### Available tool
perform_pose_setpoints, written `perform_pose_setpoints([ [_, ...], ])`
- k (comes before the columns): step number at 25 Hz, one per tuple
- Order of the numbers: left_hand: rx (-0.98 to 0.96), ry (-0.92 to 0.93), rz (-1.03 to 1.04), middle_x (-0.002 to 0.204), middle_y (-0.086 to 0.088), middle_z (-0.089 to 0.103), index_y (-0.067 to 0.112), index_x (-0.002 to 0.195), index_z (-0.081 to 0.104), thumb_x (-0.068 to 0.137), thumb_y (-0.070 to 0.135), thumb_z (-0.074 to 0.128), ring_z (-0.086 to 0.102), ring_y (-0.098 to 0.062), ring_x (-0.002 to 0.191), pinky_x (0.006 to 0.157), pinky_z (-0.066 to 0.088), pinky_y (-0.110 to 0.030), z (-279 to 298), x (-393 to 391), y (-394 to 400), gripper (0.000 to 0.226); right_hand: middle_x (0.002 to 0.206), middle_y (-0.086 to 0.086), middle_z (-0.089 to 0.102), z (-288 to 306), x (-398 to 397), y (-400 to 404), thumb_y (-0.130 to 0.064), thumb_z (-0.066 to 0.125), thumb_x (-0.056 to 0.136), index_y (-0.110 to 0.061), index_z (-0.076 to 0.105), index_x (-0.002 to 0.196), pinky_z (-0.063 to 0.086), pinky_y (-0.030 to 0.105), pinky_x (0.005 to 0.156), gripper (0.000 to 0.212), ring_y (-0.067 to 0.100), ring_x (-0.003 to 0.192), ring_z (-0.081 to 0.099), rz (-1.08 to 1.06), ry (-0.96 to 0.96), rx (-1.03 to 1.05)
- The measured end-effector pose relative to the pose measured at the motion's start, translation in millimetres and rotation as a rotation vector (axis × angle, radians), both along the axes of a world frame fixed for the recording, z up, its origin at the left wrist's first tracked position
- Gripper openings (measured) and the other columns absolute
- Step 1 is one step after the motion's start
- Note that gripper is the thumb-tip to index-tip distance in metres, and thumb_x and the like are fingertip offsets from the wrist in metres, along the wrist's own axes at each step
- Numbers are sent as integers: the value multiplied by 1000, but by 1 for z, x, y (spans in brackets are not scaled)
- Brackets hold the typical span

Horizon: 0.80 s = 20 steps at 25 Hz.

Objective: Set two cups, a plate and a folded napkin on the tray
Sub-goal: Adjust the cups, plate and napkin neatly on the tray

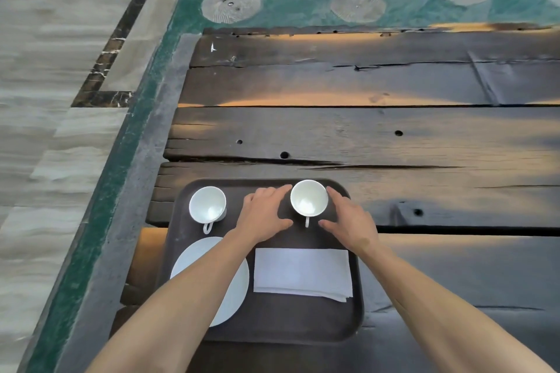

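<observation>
Plank table [363,136]: tray [272,327] full; L hand [263,213], R hand [348,221] spread wide, flanking cup [309,198].

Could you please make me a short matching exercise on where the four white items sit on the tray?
Things:
1. handled cup between the hands
2. other cup
3. plate
4. folded napkin

Places on the tray:
A. near left
B. far right
C. near right
D. far left

Pairs: 1-B, 2-D, 3-A, 4-C

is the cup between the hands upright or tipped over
Upright. The cup stands on the tray with its round mouth facing up and white inside showing. Left hand and right hand flank it.
</observation>
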State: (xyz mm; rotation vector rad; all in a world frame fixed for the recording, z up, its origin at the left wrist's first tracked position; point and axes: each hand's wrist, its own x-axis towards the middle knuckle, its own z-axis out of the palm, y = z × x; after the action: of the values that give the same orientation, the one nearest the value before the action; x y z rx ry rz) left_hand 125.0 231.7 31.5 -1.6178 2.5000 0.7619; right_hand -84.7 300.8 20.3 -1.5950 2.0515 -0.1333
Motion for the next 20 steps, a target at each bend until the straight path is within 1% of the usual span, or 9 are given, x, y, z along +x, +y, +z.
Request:
perform_pose_setpoints([
  [3, 22, 19, -26, 134, 8, 52, 36, 151, 21, 73, 46, 74, 35, -19, 131, 108, 23, -42, -9, -7, -16, 95, 136, 0, 56, -6, -1, -13, -40, 76, 78, -34, 20, 151, 51, 41, 91, 92, 24, 122, 54, -22, -50, 10],
  [6, 41, 41, -49, 140, 7, 49, 35, 151, 22, 71, 45, 77, 31, -20, 134, 110, 19, -43, -17, -15, -27, 98, 134, 0, 58, -11, -2, -20, -38, 79, 74, -36, 23, 150, 51, 40, 91, 95, 24, 121, 54, -19, -86, 14],
  [13, 58, 112, -70, 139, 8, 51, 36, 146, 33, 73, 46, 77, 34, -19, 133, 112, 20, -44, -26, -27, -30, 86, 132, -6, 61, -14, 0, -28, -40, 81, 69, -37, 30, 145, 51, 42, 92, 91, 23, 120, 54, -27, -160, -21],
  [17, 35, 141, -45, 134, 9, 53, 37, 140, 39, 69, 47, 79, 37, -18, 129, 109, 22, -42, -26, -22, -27, 81, 128, -6, 63, -12, 2, -27, -42, 78, 71, -36, 31, 144, 51, 42, 90, 87, 23, 118, 55, 7, -127, -25],
  [20, 30, 137, -26, 130, 10, 54, 37, 137, 40, 68, 44, 79, 38, -17, 127, 108, 21, -42, -25, -17, -24, 80, 132, -7, 60, -10, 7, -26, -43, 76, 74, -36, 29, 146, 48, 44, 94, 86, 22, 121, 53, 25, -125, -10],
])
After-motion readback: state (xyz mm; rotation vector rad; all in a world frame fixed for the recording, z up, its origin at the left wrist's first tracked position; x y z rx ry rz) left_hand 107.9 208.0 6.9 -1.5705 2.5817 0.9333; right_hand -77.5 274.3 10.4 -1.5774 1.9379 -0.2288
